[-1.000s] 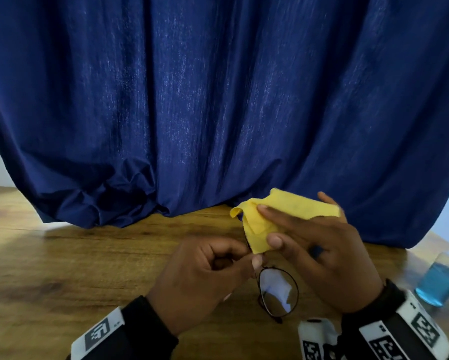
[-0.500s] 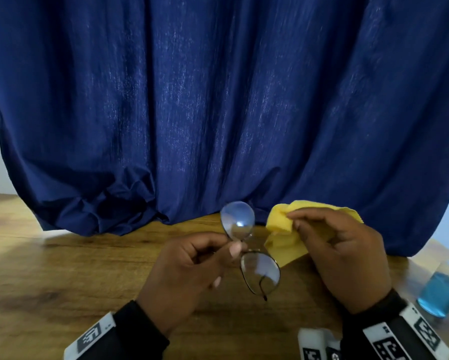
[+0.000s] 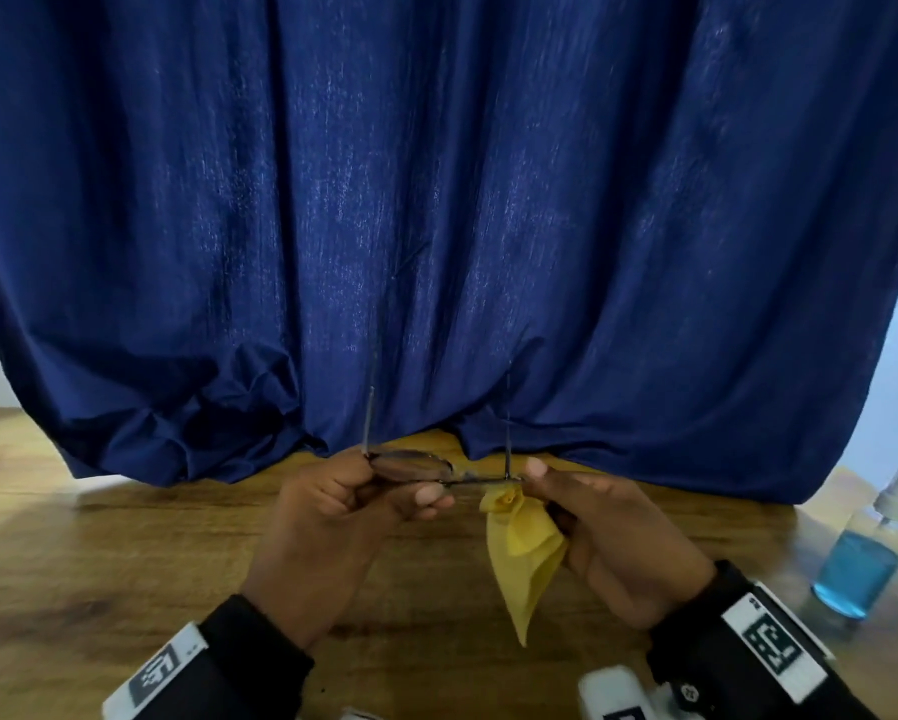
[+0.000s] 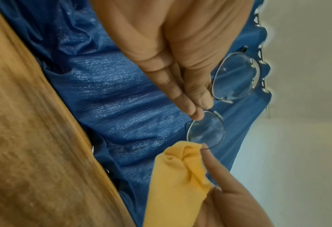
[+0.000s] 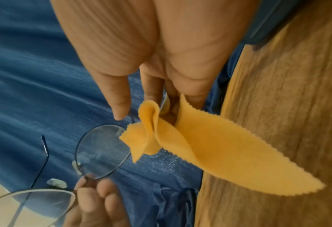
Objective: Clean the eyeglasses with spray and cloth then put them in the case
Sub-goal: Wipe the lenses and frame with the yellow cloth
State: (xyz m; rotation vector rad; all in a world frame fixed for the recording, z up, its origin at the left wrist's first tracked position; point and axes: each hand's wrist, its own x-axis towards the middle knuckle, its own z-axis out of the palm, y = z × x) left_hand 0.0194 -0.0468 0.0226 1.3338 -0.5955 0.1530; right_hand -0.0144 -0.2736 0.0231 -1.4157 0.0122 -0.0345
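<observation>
The fingertips (image 4: 198, 113) of the left hand (image 3: 327, 532) are pressed together on the thin metal frame of the eyeglasses (image 3: 420, 467), at the bridge between the two lenses. In the left wrist view the thumb and forefinger are seen pinched on the wire, with one round lens (image 4: 206, 130) just beyond them and the other lens (image 4: 237, 78) behind the hand. The remaining fingers of this hand are curled in beneath.

At the outer edge of the frame, the right hand (image 3: 618, 532) is closed on a yellow cloth (image 3: 527, 553). The cloth is gathered between the thumb and the curled fingers, and its bunched tip is touching the rim of the nearer lens (image 5: 103, 152). In the right wrist view the forefinger (image 5: 120, 106) is held straight, its tip beside the hinge end of the frame; whether it touches the wire cannot be told. The loose part of the cloth, with a zigzag-cut edge, hangs down from the hand to a point.

The eyeglasses are held up in the air between both hands, above a wooden table (image 3: 98, 563). In the head view the lenses are seen nearly edge-on, and the two temple arms are unfolded and point away from the person toward a dark blue curtain (image 3: 436, 226), which is draped onto the back of the table.

Black sleeves with white square-patterned tags are worn on both wrists. On the table at the far right, well apart from the hands, a clear spray bottle (image 3: 862, 569) of blue liquid is standing upright.
</observation>
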